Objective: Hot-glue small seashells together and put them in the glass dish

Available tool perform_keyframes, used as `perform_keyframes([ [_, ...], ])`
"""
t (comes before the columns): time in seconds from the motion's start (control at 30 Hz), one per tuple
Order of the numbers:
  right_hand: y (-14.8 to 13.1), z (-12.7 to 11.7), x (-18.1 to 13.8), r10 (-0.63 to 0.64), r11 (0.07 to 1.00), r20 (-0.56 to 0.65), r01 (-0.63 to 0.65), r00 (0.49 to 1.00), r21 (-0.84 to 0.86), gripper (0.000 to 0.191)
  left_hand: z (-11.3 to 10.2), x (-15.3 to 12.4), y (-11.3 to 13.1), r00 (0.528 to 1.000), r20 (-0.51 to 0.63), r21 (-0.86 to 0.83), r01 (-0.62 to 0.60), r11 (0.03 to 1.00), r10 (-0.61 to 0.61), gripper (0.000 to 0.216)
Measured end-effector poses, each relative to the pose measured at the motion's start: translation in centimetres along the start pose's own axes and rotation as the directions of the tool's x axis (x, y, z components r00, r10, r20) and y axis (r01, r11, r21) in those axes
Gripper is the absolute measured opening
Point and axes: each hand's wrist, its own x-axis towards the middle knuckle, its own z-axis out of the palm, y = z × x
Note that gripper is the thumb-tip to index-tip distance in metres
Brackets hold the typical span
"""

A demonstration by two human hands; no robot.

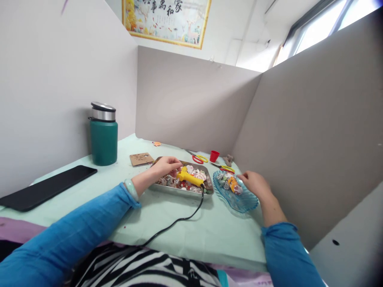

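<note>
My left hand (pixel 165 166) reaches into a metal tray (pixel 179 192) of small shells and trinkets, its fingers curled down among the pieces; what they pinch is too small to make out. A yellow glue gun (pixel 188 177) lies across the tray beside that hand, its black cord (pixel 175 223) trailing toward me. My right hand (pixel 254 182) rests at the right rim of a blue glass dish (pixel 239 203) holding several small pieces, with fingers bent toward the contents.
A green flask (pixel 103 136) with a steel lid stands at the left wall. A black tablet (pixel 44 187) lies at the near left. A brown card (pixel 141 159), two pairs of scissors (pixel 199 158) and a red cup (pixel 214 156) sit behind the tray. Grey partitions enclose the table.
</note>
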Motion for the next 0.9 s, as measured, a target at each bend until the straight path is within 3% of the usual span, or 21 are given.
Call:
perform_keyframes([
  [0.13,-2.5,-1.0,-1.9,-0.1,0.979,-0.215,0.135,0.971,0.155,0.041,0.0,-0.1,0.2,1.0,-0.02,0.017,0.019,1.0,-0.019,0.034],
  [0.23,-5.3,-1.1,-3.8,-0.307,0.899,-0.261,0.369,0.915,0.236,0.037,-0.1,-0.2,0.2,0.998,-0.05,0.047,0.026,0.999,-0.023,0.034],
  [0.37,-10.1,-1.3,-5.9,-0.589,0.751,-0.198,0.621,0.784,0.225,0.031,-0.5,-0.1,-0.2,0.994,-0.109,0.123,0.003,0.992,0.01,0.037],
  [0.43,-12.5,-1.1,-6.3,-0.702,0.689,-0.106,0.709,0.704,0.147,0.027,-0.8,-0.1,-0.3,0.991,-0.131,0.18,-0.016,0.983,0.04,0.039],
  [0.6,-16.7,0.6,-5.8,-0.623,0.766,0.181,0.64,0.761,-0.054,0.036,-1.2,-0.2,0.3,0.978,-0.165,0.434,-0.046,0.9,0.13,0.04],
  [0.77,-17.1,1.8,-5.7,-0.597,0.789,0.186,0.613,0.78,-0.041,0.032,-1.9,-0.1,0.5,0.95,-0.123,0.703,-0.12,0.701,0.286,0.021],
  [0.9,-15.9,1.7,-5.5,-0.619,0.783,0.177,0.618,0.765,0.069,0.03,-2.6,-0.1,0.1,0.968,-0.073,0.782,-0.093,0.617,0.239,0.017],
])
